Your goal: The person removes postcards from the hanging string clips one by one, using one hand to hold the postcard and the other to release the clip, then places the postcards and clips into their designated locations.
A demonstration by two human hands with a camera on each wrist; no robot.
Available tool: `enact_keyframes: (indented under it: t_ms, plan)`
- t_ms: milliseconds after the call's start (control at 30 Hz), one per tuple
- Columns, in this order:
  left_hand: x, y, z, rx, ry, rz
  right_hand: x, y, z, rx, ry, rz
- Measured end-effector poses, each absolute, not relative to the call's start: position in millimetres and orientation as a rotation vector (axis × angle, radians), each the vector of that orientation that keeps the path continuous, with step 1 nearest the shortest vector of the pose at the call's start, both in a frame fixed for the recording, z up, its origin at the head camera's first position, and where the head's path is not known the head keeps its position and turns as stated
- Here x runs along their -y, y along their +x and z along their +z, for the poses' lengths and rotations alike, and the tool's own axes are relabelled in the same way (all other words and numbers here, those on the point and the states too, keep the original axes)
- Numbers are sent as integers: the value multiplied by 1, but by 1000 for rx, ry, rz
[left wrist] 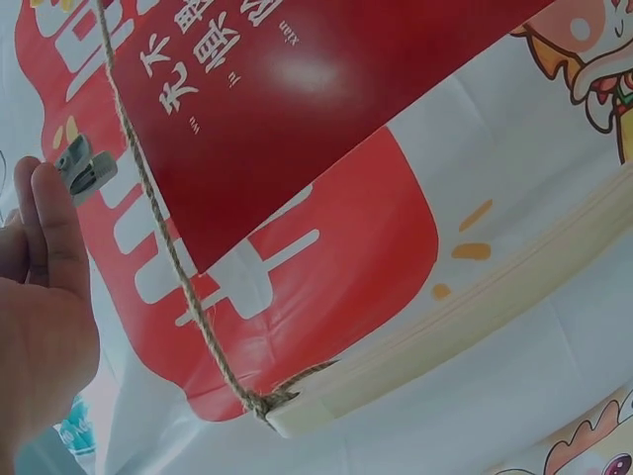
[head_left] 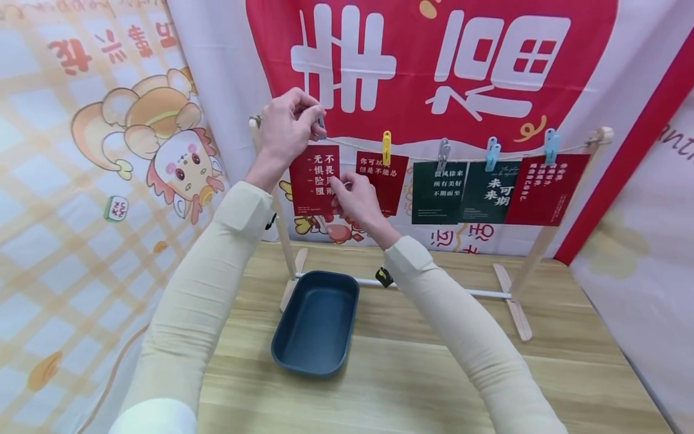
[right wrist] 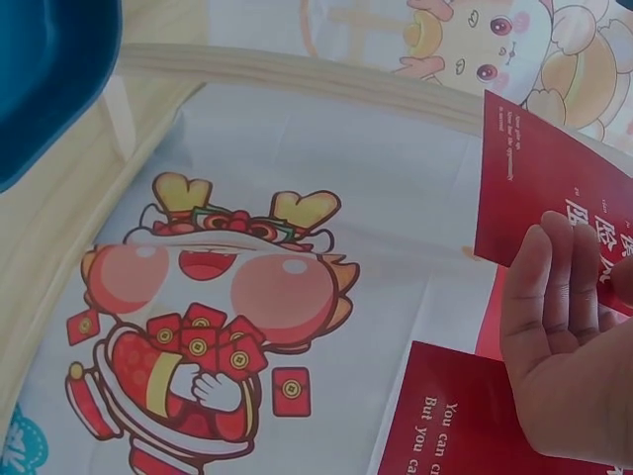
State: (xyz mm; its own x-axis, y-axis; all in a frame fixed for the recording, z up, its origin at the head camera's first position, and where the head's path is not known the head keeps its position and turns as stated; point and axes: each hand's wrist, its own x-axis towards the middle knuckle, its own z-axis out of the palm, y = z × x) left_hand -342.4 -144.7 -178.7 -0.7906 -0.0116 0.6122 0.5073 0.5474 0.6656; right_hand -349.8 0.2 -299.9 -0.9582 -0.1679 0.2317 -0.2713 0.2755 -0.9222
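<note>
Head view: Five cards line up along one string (head_left: 575, 148) on a wooden stand (head_left: 542, 247). Three are red, two green. The leftmost red card (head_left: 314, 193) lies between the hands: the left hand (head_left: 293, 123) is just above its top edge, pinching a grey clip (head_left: 321, 123), and the right hand (head_left: 355, 196) pinches its right edge, low down. Four more clips, one yellow (head_left: 387, 148), one grey (head_left: 444, 154) and two blue, grip the other four cards. One blue bin (head_left: 317, 319) sits on the desk (head_left: 412, 374), below the leftmost red card.

Left wrist view: One string, one card and one clip. The left hand holds the clip at its fingertips, on the far side of the string from the card.

Right wrist view: Two red cards and part of the bin. The right hand's fingers overlap the held card, whose corner juts past them; the second red card (right wrist: 445, 406) is partly hidden behind the palm.
</note>
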Motion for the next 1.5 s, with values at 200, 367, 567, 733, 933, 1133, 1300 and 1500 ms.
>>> enact_keyframes:
  t_ms: [200, 367, 567, 733, 933, 1133, 1300, 1500]
  plan:
    - [151, -338, -171, 2103, -417, -1379, 0, -344, -302, 2415, 453, 1844]
    - [156, -327, -165, 2093, -497, -1491, -1, -335, -308, 2386, 482, 1938]
    - [164, -319, -166, 2088, -553, -1505, -7, -327, -313, 2345, 507, 1987]
    - [176, -318, -173, 2139, -560, -1405, -15, -322, -321, 2344, 503, 2025]
    - [185, -311, -182, 2232, -530, -1381, -29, -314, -335, 2325, 489, 2060]
    - [193, -301, -195, 2276, -576, -1465, -50, -302, -356, 2306, 430, 2173]
    - [196, -295, -216, 2351, -633, -1426, -70, -290, -376, 2302, 392, 2199]
    - [196, -287, -248, 2445, -665, -1377, -100, -274, -401, 2369, 331, 2179]
